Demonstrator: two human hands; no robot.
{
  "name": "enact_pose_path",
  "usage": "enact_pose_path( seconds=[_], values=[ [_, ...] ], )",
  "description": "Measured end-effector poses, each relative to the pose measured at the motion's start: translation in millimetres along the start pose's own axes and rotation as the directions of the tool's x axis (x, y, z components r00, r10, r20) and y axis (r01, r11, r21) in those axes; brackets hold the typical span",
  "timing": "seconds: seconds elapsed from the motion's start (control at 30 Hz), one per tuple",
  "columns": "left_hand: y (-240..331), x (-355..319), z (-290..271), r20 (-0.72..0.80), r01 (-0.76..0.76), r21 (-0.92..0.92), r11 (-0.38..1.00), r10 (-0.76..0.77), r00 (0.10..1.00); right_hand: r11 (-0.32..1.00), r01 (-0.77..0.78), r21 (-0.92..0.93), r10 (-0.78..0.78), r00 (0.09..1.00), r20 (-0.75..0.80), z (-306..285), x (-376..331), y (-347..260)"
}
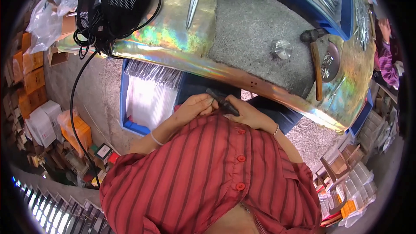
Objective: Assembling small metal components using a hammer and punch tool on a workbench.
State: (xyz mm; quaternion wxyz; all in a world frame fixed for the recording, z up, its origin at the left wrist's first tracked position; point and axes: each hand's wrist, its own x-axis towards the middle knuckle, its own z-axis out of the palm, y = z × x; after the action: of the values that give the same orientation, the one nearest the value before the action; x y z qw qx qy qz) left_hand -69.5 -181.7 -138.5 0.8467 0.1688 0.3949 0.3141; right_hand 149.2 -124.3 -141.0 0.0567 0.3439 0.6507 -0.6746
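- Near left: we log a blue tray [123,115] packed with slender metal pieces; whether finished, we cannot tell.
- Near centre: our left hand [196,105] and right hand [248,113] close together on a dark object [229,108] before the shirt; handling looks unfinished.
- Far right: second blue tray [346,15] holds slender metal pieces, stock or output unclear.
- Right: round dish [335,67] holds small metal bits.

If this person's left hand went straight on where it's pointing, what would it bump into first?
The left hand would likely meet the small, dark, elongated object right in front of it first, with the right hand just beyond; depth is unclear.
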Motion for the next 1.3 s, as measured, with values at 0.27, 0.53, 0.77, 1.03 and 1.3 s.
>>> enact_pose_path(
  seconds=[0.27, 0.53, 0.77, 1.03, 1.3],
  values=[
    [20, -2, 8, 0.003, 0.024, -0.063, 0.998, -0.024, 1.0, 0.975, 0.103, 0.199, -0.151, 0.958, 0.242, -25, 3, -19],
    [13, -6, 2, -0.034, 0.017, -0.08, 0.997, -0.02, 0.999, 0.997, 0.047, 0.053, -0.058, 0.974, 0.219, -17, 4, -22],
    [10, -5, 0, -0.108, -0.017, -0.056, 0.998, 0.011, 0.994, 0.998, 0.056, 0.025, -0.06, 0.962, 0.267, -28, 14, -26],
    [15, -4, -2, -0.151, -0.044, 0.108, 0.993, 0.06, 0.987, 0.956, 0.145, 0.254, -0.228, 0.915, 0.333, -30, 29, -12],
    [23, -7, 1, -0.15, -0.013, 0.049, 0.999, 0.02, 0.989, 0.945, 0.116, 0.307, -0.216, 0.925, 0.314, -25, 28, -15]
  ],
)
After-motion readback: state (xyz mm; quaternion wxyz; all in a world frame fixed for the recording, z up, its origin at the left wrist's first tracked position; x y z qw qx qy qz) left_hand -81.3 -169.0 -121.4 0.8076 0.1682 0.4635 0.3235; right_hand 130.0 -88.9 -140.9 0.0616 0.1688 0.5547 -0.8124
